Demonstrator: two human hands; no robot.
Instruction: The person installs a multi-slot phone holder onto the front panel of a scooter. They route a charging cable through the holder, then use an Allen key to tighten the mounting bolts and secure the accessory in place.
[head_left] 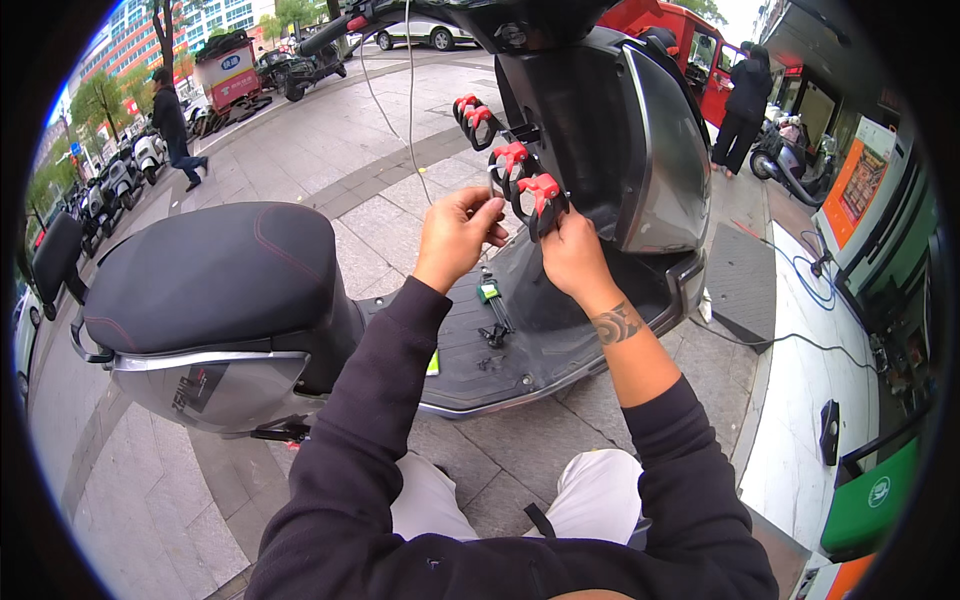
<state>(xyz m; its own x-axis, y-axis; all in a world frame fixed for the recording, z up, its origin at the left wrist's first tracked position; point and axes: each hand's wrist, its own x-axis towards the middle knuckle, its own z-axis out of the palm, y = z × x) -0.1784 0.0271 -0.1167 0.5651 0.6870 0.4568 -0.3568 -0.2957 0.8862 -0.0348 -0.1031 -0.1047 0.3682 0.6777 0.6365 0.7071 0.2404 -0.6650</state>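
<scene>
A black bracket with ring-shaped clamps and red clips (540,190) sits in front of the grey and black scooter's front panel (560,120). My right hand (575,258) is closed around the bracket's near lower end. Just left of it, my left hand (460,238) is raised with thumb and fingers pinched together. Whatever lies between those fingertips is too small to make out. Below both hands, a green-and-black hex key set (490,292) rests on the scooter's footboard (455,370). Small black parts (492,335) lie beside it.
The scooter's black seat (215,275) is at my left. A thin pale cable (411,110) hangs down from the handlebar. On the right are a dark ramp (738,285), cables on white paving (815,290) and a green box (872,500). One person walks far left; another stands far right.
</scene>
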